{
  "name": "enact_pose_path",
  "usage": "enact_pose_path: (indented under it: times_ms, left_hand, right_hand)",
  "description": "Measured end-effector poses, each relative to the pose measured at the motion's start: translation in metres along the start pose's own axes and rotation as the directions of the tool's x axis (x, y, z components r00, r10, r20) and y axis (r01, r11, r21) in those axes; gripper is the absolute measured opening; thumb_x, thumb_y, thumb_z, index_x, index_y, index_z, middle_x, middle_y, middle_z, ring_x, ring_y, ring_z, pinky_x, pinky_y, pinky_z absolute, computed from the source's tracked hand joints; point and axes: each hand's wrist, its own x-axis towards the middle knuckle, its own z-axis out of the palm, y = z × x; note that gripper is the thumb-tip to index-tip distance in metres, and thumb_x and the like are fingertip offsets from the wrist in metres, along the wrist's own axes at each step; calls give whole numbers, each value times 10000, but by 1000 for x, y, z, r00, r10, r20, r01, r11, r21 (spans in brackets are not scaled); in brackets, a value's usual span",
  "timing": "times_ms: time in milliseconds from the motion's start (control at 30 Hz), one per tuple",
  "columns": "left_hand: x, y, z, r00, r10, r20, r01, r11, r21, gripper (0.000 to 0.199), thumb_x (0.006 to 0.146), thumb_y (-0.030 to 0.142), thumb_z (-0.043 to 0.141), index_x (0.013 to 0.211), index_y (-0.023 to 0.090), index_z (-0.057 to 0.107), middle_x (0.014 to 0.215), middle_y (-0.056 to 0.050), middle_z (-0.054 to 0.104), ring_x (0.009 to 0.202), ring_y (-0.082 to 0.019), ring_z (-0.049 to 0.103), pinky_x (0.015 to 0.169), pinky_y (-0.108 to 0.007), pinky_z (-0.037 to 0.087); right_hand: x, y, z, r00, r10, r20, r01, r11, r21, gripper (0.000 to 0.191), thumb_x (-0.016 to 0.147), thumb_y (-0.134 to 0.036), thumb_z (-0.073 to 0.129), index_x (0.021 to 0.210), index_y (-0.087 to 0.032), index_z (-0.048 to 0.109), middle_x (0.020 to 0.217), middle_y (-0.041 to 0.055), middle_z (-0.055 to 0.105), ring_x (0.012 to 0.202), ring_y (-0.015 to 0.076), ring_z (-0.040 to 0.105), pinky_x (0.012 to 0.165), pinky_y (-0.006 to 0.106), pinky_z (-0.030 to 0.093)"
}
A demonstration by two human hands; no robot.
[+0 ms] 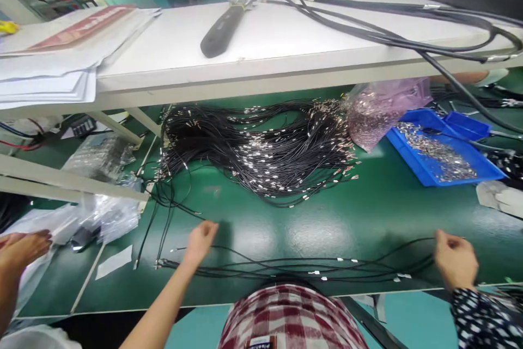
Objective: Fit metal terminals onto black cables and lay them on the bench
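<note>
My left hand [202,243] is closed in a pinch at the left of the green table, at the end of a thin black cable [186,209] that comes from the upper left. Far to the right, my right hand [455,259] has its fingers closed on the right end of a black cable [402,245]. Between the hands, several long black cables [278,268] with small white tags lie along the front edge. Behind them spreads a large heap of black cables [261,147] with metal ends and white tags.
A blue tray [420,169] of small metal parts stands right, beside a pink plastic bag [368,115]. Overhead runs a white shelf [163,66] bearing a black-handled tool [223,30], papers and thick cables. Another person's hand [26,248] is at far left near plastic bags [116,210].
</note>
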Motion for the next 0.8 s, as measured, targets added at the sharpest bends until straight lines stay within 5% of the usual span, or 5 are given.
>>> enact_pose_path:
  times_ms: [133, 233, 533, 633, 800]
  left_hand:
    - [18, 53, 94, 974, 67, 217, -48, 995, -90, 254, 903, 323, 571, 1069, 132, 589, 968, -52, 632, 778, -152, 620, 692, -328, 543]
    - [25, 75, 131, 961, 62, 270, -19, 987, -157, 294, 915, 354, 547, 1096, 124, 577, 989, -68, 630, 791, -158, 626, 693, -329, 547]
    - [-37, 60, 113, 860, 142, 490, 23, 948, -316, 356, 868, 462, 577, 901, 111, 625, 797, -45, 676, 605, -113, 615, 576, -247, 492]
    - [-83, 40, 122, 767, 172, 618, 52, 944, -327, 504, 694, 585, 684, 834, 100, 672, 711, -61, 687, 479, -100, 565, 488, -225, 417]
    - [-132, 17, 143, 570, 177, 802, 35, 970, -239, 457, 568, 521, 773, 745, 99, 754, 643, -71, 690, 459, -100, 523, 469, -220, 355]
  right_hand:
    - [-15, -49, 73, 956, -72, 285, 27, 987, 158, 320, 707, -497, 558, 809, -196, 596, 796, 119, 608, 767, 292, 547, 740, 442, 396]
    - [-49, -86, 119, 805, -197, 559, 4, 945, 327, 363, 721, -519, 598, 844, -180, 641, 741, 57, 634, 693, 211, 546, 677, 334, 415]
    - [-169, -133, 159, 361, -233, 903, -543, 735, 407, 483, 751, -585, 675, 989, -164, 684, 846, 72, 675, 572, 126, 533, 484, 218, 338]
    - [-165, -139, 145, 392, -244, 887, -699, 548, 459, 521, 817, -639, 577, 1123, -220, 631, 992, 68, 650, 569, 95, 490, 465, 197, 350]
    - [-118, -125, 109, 503, -239, 831, -766, 323, 556, 359, 779, -570, 675, 950, -254, 653, 733, -25, 593, 508, 79, 434, 423, 165, 360]
